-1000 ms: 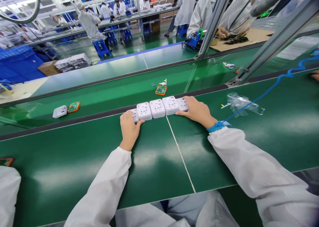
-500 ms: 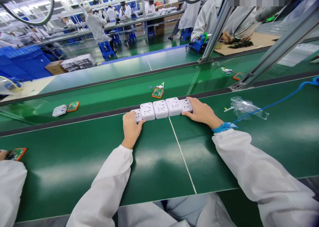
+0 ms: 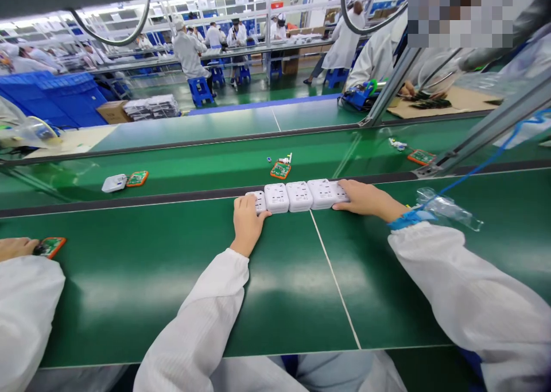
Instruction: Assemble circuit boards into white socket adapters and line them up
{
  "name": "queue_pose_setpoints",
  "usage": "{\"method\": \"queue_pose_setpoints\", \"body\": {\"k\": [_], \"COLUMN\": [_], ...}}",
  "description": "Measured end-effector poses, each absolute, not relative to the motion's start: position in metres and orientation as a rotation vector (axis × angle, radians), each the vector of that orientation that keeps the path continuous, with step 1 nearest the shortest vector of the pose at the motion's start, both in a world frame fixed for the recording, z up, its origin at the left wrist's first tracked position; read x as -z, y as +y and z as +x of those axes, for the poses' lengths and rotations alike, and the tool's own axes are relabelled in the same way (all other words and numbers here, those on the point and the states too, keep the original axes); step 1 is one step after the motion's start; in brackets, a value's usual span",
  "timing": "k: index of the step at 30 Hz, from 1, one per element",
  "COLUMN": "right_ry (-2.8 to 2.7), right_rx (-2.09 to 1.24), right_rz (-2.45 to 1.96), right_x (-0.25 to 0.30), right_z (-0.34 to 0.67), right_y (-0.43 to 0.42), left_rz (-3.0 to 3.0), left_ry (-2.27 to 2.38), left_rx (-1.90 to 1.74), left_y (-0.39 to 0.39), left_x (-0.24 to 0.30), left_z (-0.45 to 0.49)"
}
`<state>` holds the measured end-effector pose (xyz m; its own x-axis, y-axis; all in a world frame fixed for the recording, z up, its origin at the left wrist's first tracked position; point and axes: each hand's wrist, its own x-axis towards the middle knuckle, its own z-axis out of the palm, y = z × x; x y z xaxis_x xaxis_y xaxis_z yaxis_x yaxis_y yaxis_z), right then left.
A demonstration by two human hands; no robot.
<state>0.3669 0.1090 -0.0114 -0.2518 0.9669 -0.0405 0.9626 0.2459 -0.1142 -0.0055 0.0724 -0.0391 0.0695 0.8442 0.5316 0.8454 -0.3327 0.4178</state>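
A row of several white socket cubes (image 3: 299, 196) lies on the green bench mat (image 3: 172, 277), against the dark strip beside the conveyor. My left hand (image 3: 247, 222) presses the left end of the row, fingers curled over the end cube. At the right end my right hand (image 3: 365, 200) lies with its fingers over the last cube. A blue wrist strap (image 3: 407, 218) with a coiled blue cord sits on my right wrist. Both hands squeeze the row from its two ends.
On the conveyor belt (image 3: 206, 162) lie a circuit board with small parts (image 3: 280, 169), a white cube with a board (image 3: 123, 181), and another board (image 3: 422, 156). A clear plastic bag (image 3: 447, 207) lies right of my wrist. A co-worker's hand holds a board (image 3: 49, 246) at far left.
The view has shifted, so the row and both hands sit further right and lower in the frame. My hands keep their hold on the row's ends. The co-worker's hand with a board has come into view.
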Motion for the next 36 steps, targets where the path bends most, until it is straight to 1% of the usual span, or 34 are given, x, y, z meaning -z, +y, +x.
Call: {"method": "queue_pose_setpoints", "body": {"k": [4, 11, 15, 22, 27, 32, 36], "right_ry": [-2.508, -2.617, -2.622, -2.649, -2.523, -2.422, -2.313], "right_rx": [-0.236, -0.204, -0.160, -0.142, -0.167, -0.201, -0.290], "right_rz": [-1.924, -1.740, -1.751, -1.793, -1.794, -1.846, -1.778], "right_x": [0.006, 0.008, 0.004, 0.000, 0.004, 0.009, 0.020], "right_z": [0.370, 0.384, 0.378, 0.359, 0.351, 0.350, 0.354], "right_y": [0.113, 0.094, 0.092, 0.081, 0.067, 0.082, 0.091], "left_rz": [-2.303, -2.370, -2.370, -2.351, -2.354, -2.332, -2.336], "left_ry": [-1.836, -1.871, -1.871, -1.910, -1.859, -1.804, -1.814], "left_rx": [1.164, 1.125, 1.119, 0.949, 0.951, 1.064, 1.084], "left_y": [0.071, 0.067, 0.068, 0.063, 0.062, 0.066, 0.066], "left_x": [0.039, 0.037, 0.036, 0.027, 0.026, 0.033, 0.035], "left_z": [-0.004, -0.003, -0.003, -0.003, -0.007, -0.011, -0.012]}}
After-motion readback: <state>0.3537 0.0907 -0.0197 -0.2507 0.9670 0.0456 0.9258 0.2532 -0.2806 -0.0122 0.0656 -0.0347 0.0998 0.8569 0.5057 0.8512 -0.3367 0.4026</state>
